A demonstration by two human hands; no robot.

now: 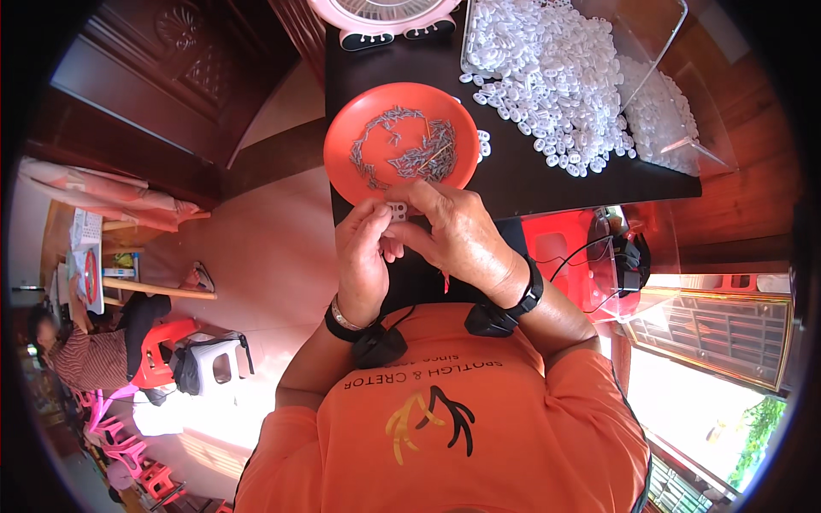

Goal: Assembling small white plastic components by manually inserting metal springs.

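Both my hands meet at the near rim of an orange-red bowl (339, 158). My left hand (363, 261) is closed, its thumb and fingers gripping a small white plastic piece with dark holes (397, 211). From the other side my right hand (462, 227) pinches at the same piece, its fingers curled over it. Whether a screw is also between the fingers I cannot make out. Inside the bowl lie many small grey screws (423, 154), loosely heaped on the right and strewn in a ring, with a couple of thin orange sticks among them.
A large heap of white oval plastic pieces (556, 77) spreads over the dark table (513, 184), beside a clear bag (663, 120) of more. A pink fan (389, 13) stands at the far edge. A red stool (547, 235) bears cables. Another person (94, 359) sits at the left.
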